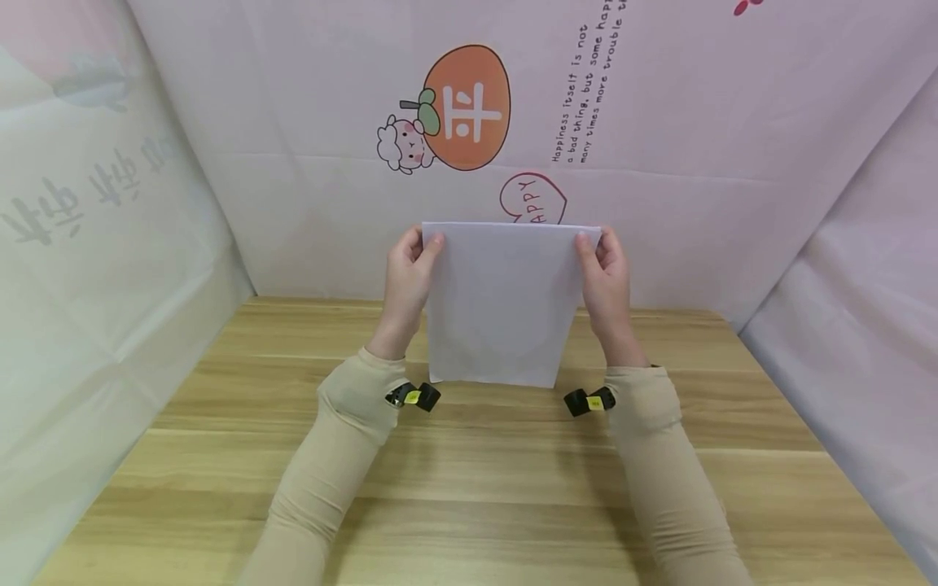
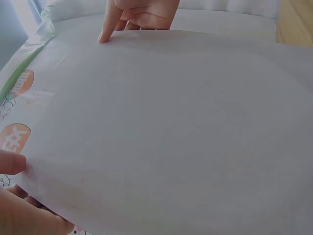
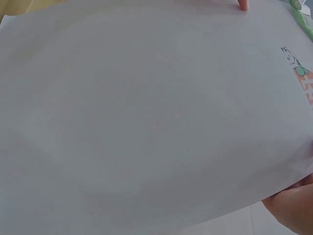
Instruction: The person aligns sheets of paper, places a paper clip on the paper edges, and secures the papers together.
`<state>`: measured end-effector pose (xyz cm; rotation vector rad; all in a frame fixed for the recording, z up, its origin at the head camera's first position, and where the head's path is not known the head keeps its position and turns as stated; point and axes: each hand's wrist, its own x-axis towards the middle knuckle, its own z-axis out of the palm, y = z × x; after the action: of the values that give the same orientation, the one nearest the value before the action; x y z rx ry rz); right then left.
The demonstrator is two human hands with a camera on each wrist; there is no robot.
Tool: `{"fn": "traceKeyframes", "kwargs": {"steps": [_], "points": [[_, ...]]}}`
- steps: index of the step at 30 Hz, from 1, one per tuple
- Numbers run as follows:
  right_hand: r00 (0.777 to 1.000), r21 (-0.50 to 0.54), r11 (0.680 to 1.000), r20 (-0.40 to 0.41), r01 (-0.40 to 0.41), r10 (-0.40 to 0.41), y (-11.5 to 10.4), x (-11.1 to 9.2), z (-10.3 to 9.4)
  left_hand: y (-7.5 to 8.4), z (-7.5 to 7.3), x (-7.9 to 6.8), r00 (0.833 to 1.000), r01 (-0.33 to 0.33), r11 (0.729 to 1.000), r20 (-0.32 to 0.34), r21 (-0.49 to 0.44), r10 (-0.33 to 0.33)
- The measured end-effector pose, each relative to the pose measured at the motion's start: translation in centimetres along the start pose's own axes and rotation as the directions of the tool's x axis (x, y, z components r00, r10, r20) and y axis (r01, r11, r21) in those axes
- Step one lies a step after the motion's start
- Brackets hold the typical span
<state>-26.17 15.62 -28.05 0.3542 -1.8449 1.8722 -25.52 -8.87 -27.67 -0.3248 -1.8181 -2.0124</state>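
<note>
A blank white sheet of paper [image 1: 501,301] is held up by both hands, its lower edge over the wooden table in the head view. The left hand [image 1: 410,277] pinches its upper left corner, thumb in front and fingers behind. At the upper right corner the right hand [image 1: 607,281] pinches it the same way. The paper [image 2: 166,127] fills most of the left wrist view, with the left hand [image 2: 29,210] at lower left and the right hand [image 2: 142,12] at the top. In the right wrist view the paper [image 3: 146,117] covers nearly everything, and part of the right hand [image 3: 293,205] shows at lower right.
Below the hands lies a wooden tabletop [image 1: 476,488]. Behind it hangs a pale printed cloth [image 1: 330,195] with an orange fruit drawing, a heart and lettering. More cloth walls [image 1: 843,285] stand at both sides. Each wrist carries a small black camera [image 1: 428,397].
</note>
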Motion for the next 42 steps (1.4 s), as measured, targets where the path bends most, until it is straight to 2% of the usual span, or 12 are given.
{"fn": "traceKeyframes", "kwargs": {"steps": [8, 18, 25, 34, 42], "points": [[1.000, 0.010, 1.000, -0.024, 0.012, -0.011, -0.1, 0.1, 0.2, 0.4, 0.2, -0.1, 0.999, -0.048, 0.999, -0.010, -0.003, 0.048], [0.999, 0.004, 1.000, -0.045, 0.031, -0.031, -0.8, 0.2, 0.5, 0.9, 0.3, -0.1, 0.998, -0.055, 0.998, -0.006, -0.018, 0.055], [0.998, 0.015, 1.000, -0.055, 0.018, -0.017, -1.4, 0.1, 0.6, 1.6, 0.4, -0.2, 0.998, -0.066, 0.998, -0.005, -0.015, 0.066], [1.000, 0.015, 1.000, -0.028, 0.002, -0.002, -0.5, -0.2, 0.5, 0.4, -0.1, -0.3, 1.000, -0.022, 1.000, -0.007, -0.014, 0.022], [0.999, 0.028, 0.999, -0.031, -0.018, 0.019, -0.2, -0.2, 0.2, -0.1, -0.4, -0.2, 0.999, -0.017, 1.000, -0.031, 0.000, 0.017]]}}
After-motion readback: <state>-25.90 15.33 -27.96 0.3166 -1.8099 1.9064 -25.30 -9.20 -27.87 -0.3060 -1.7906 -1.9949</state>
